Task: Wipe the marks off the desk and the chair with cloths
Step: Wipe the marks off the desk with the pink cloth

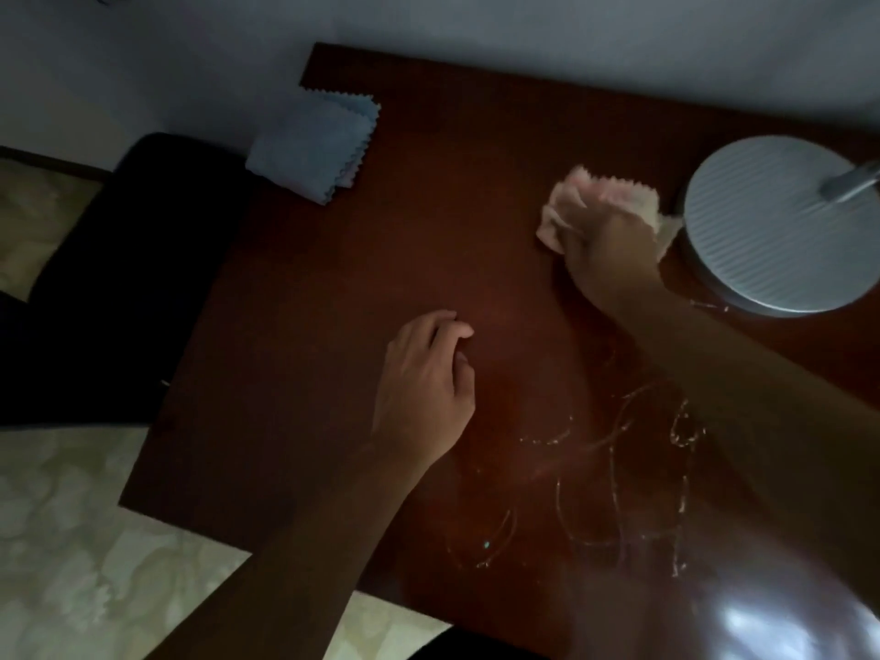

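Observation:
A dark red-brown desk (309, 326) fills the view, dimly lit. My right hand (605, 250) grips a bunched pink cloth (566, 197) on the desk's far right part, beside the lamp base. My left hand (424, 378) rests on the middle of the desk with fingers loosely curled, holding nothing. Pale scribbled marks (619, 469) cover the near right part of the desk, between and under my forearms. A folded blue cloth (314, 145) lies at the desk's far left corner. A black chair (119, 278) stands left of the desk.
A round ribbed grey lamp base (771, 231) with a metal stem sits at the desk's right edge, touching the pink cloth. A pale wall runs behind the desk. Patterned light floor (71, 540) shows at the left and below the desk's near edge.

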`<move>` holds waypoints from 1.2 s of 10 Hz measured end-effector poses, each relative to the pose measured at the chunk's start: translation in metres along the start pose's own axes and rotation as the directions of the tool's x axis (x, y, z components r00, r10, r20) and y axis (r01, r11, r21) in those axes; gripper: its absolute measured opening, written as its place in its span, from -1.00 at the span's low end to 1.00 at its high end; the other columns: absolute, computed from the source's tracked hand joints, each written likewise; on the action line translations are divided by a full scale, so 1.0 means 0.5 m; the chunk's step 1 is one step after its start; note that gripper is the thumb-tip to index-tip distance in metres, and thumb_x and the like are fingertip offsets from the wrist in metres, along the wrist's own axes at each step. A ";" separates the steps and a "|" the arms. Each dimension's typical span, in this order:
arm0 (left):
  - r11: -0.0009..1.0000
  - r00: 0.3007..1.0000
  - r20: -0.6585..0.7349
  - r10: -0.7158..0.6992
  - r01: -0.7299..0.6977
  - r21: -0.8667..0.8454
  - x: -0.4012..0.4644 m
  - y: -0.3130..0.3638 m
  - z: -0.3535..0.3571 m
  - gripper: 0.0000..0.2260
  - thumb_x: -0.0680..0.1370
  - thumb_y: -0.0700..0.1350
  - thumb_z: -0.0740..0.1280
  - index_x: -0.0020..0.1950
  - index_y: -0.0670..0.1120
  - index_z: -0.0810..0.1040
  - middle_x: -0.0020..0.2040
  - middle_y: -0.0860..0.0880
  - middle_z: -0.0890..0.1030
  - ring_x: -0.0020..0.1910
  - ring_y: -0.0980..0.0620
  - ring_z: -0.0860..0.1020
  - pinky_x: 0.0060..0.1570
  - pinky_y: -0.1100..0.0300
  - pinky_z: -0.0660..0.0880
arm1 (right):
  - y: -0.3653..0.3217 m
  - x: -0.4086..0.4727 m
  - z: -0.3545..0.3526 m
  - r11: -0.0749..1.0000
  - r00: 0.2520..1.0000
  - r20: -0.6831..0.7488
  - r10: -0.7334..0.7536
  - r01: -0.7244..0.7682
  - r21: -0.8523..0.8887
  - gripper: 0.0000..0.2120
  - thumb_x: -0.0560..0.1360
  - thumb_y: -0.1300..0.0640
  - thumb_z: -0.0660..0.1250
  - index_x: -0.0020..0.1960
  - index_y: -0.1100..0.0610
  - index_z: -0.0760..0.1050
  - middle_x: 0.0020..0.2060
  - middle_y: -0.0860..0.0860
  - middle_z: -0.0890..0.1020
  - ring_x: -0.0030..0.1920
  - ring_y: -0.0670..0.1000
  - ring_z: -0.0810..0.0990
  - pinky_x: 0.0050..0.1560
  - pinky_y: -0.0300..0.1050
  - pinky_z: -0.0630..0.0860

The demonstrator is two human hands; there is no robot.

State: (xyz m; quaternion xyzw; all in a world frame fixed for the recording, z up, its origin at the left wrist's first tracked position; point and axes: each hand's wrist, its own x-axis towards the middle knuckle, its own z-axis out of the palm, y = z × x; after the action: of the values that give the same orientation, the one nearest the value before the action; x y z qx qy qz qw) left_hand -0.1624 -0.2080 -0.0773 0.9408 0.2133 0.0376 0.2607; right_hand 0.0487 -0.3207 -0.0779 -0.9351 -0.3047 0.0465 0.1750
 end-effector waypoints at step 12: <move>0.987 0.956 -0.247 -0.160 0.163 -0.012 0.049 0.071 0.086 -0.75 0.53 -0.18 0.27 0.20 -0.13 0.56 0.27 -0.10 0.54 0.29 -0.11 0.46 0.23 -0.02 0.35 | 0.005 -0.158 0.036 0.847 0.849 0.045 -0.526 0.519 0.114 -0.63 0.54 0.28 0.30 0.34 0.16 0.52 0.33 0.11 0.54 0.38 0.12 0.47 0.45 0.05 0.32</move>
State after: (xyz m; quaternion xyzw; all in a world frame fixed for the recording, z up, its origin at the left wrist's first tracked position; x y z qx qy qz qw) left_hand -0.1188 -0.2456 -0.0972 0.9093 0.3204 0.1323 0.2301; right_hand -0.0175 -0.3635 -0.0971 -0.8049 -0.5512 0.0468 0.2150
